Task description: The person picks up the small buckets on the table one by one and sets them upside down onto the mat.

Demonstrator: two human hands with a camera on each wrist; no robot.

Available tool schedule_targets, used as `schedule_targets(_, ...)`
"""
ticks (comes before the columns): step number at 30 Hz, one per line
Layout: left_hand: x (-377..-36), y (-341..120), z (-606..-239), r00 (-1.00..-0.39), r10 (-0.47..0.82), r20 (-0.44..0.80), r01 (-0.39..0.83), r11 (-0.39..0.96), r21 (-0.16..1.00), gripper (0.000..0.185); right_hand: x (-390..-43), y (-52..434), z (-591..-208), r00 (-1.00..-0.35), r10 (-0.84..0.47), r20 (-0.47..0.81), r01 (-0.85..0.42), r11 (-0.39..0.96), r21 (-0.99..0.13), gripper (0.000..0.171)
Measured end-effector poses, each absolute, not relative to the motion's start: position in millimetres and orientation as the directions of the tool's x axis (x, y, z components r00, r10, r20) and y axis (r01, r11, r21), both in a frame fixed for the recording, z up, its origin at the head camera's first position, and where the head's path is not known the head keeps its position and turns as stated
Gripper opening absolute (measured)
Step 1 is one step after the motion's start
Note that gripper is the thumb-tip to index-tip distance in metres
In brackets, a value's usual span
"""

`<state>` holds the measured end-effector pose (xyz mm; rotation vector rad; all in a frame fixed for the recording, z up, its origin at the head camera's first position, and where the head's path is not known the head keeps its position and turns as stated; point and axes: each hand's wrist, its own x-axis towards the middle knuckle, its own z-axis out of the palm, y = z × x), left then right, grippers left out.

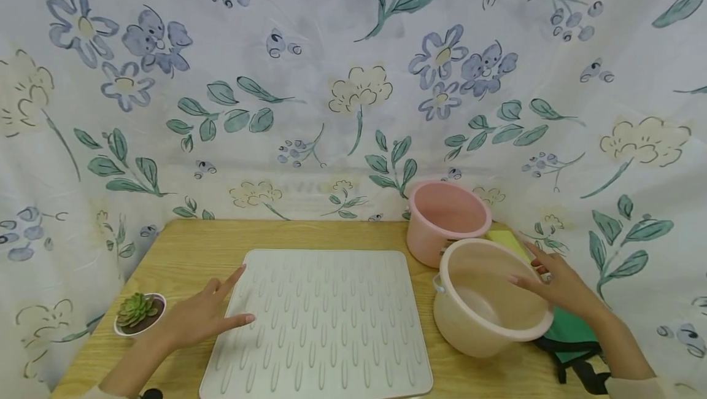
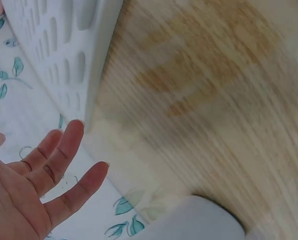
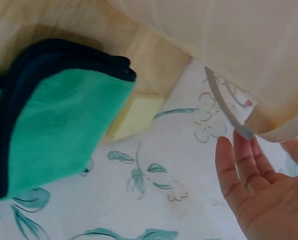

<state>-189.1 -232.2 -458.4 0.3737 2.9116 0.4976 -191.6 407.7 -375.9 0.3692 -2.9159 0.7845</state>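
My left hand (image 1: pixel 199 310) hovers at the left edge of a white ribbed mat (image 1: pixel 326 319), its index fingertip near the far left corner and its thumb over the mat's edge. In the left wrist view the fingers (image 2: pixel 64 155) are spread, with nothing held. A cream bucket (image 1: pixel 469 337) stands to the right of the mat. My right hand (image 1: pixel 563 282) is at its right rim, thumb over the opening and index finger stretched outside. The right wrist view has the fingertips (image 3: pixel 241 142) right at the end of the bucket's handle (image 3: pixel 221 102), fingers nearly straight.
A pink bucket (image 1: pixel 422 242) stands behind the cream one. Beside them lie a yellow piece (image 1: pixel 505 239) and a folded green cloth item with black edging (image 3: pixel 64 120). A potted succulent (image 1: pixel 135 311) sits at the table's left. Floral sheeting (image 1: pixel 309 141) hangs behind the wooden table (image 1: pixel 331 234).
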Motion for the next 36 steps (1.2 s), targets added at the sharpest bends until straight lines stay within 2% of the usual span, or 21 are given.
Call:
schedule_targets(5, -187.0, -236.7, -462.1, -0.948, 0.270, -0.167, 0.188, 0.901, 0.390, 0.094, -178.1, 414.1, -381.8, -0.990, -0.110, 0.090, -0.140, 0.851, -0.507, 0.080)
schedule_targets(11, -183.8, -240.3, -462.5, -0.940, 0.274, -0.203, 0.182, 0.906, 0.382, 0.093, -167.8, 418.9, -385.9, -0.999, -0.032, -0.007, -0.022, 0.827, -0.561, 0.074)
schedule_targets(15, -181.6, -241.1, -463.2, -0.940, 0.272, -0.205, 0.171, 0.897, 0.408, 0.091, -163.8, 420.3, -387.3, -0.991, 0.028, -0.131, 0.108, 0.746, -0.657, 0.074)
schedule_targets(18, -180.0, -241.9, -465.3, -0.939, 0.282, -0.197, 0.167, 0.875, 0.453, 0.092, -161.8, 422.5, -389.8, -0.979, 0.043, -0.201, 0.183, 0.628, -0.756, 0.072)
schedule_targets(22, -177.4, -244.9, -472.2, -0.938, 0.313, -0.150, 0.198, 0.837, 0.509, 0.096, -158.6, 427.5, -394.4, -0.969, -0.004, -0.246, 0.226, 0.384, -0.895, 0.063)
schedule_targets(26, -174.6, -250.1, -481.6, -0.931, 0.358, -0.065, 0.261, 0.781, 0.568, 0.100, -156.7, 432.8, -398.4, -0.958, -0.098, -0.269, 0.251, 0.167, -0.954, 0.048)
schedule_targets(30, -174.1, -254.8, -487.9, -0.918, 0.396, -0.024, 0.295, 0.721, 0.627, 0.101, -155.1, 436.7, -401.3, -0.944, -0.161, -0.289, 0.279, 0.085, -0.957, 0.046)
schedule_targets(36, -173.4, -259.1, -492.0, -0.912, 0.404, -0.064, 0.269, 0.711, 0.649, 0.098, -155.3, 438.9, -405.2, -0.939, -0.259, -0.227, 0.248, -0.048, -0.968, 0.047)
